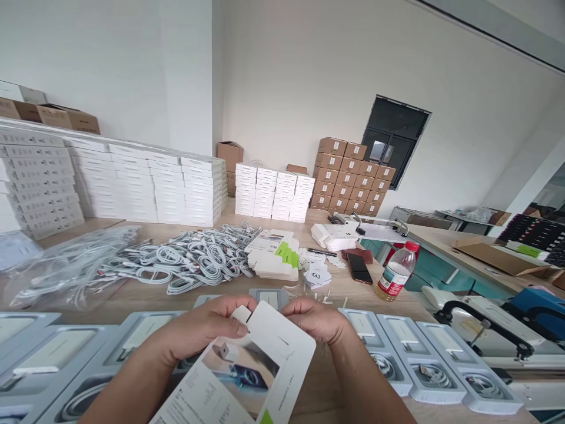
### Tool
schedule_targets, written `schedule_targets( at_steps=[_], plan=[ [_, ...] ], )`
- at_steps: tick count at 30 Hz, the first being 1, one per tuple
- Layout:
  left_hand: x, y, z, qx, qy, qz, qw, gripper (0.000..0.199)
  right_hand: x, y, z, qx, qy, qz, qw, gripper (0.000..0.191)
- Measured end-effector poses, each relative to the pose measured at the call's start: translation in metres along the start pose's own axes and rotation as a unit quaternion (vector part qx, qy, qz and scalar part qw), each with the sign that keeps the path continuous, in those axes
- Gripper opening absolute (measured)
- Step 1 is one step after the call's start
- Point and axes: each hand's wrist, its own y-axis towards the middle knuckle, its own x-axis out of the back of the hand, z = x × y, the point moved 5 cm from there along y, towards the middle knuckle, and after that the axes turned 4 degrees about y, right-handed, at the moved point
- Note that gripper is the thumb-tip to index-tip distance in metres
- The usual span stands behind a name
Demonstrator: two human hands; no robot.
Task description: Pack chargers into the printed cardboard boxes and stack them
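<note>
A white printed cardboard box [242, 377] with a phone picture and a green corner is tilted in front of me, its flap end away from me. At its upper left, my left hand [223, 321] pinches a small side flap between thumb and fingers. My right hand [315, 318] is closed on the far right edge, its fingertips partly hidden behind the large end flap. Beneath and beside my arms lie grey trays [399, 353], each with a white charger block [404, 331] and a coiled cable [432, 374].
Beyond my hands lie a heap of grey-white cables [198, 256], flat printed boxes [276, 259], small cards [316, 275], a phone [359, 268] and a red-capped bottle [396, 274]. White box stacks [273, 191] and brown cartons [339, 176] stand behind. A clamp-like machine [481, 324] is right.
</note>
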Motion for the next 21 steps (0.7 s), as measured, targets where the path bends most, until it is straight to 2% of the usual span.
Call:
schedule_targets(
  at_steps=[4, 10, 12, 14, 16, 17, 21],
  plan=[
    [-0.001, 0.000, -0.004, -0.010, 0.041, 0.021, 0.999, 0.026, -0.004, 0.001, -0.002, -0.025, -0.019, 0.060, 0.998, 0.048],
    [-0.002, -0.001, -0.008, -0.017, 0.084, 0.024, 0.996, 0.025, -0.004, 0.005, -0.006, -0.021, -0.034, 0.076, 0.996, 0.042],
    [-0.002, -0.002, -0.008, -0.016, 0.097, 0.020, 0.995, 0.025, -0.002, 0.006, -0.010, -0.025, -0.026, 0.055, 0.998, 0.043],
    [-0.002, -0.002, -0.008, -0.014, 0.108, 0.016, 0.994, 0.025, 0.003, 0.006, -0.010, -0.026, -0.016, 0.005, 1.000, 0.043],
    [-0.001, -0.003, -0.007, -0.007, 0.121, 0.008, 0.993, 0.026, 0.007, 0.005, -0.006, -0.014, -0.008, -0.044, 0.999, 0.037],
    [0.000, -0.003, -0.006, 0.001, 0.131, 0.002, 0.991, 0.027, 0.006, 0.004, -0.003, -0.011, -0.019, -0.048, 0.999, 0.033],
    [0.001, -0.002, -0.004, 0.036, 0.182, -0.031, 0.982, 0.027, -0.009, 0.001, 0.007, -0.015, -0.156, 0.048, 0.986, 0.016]
  ],
)
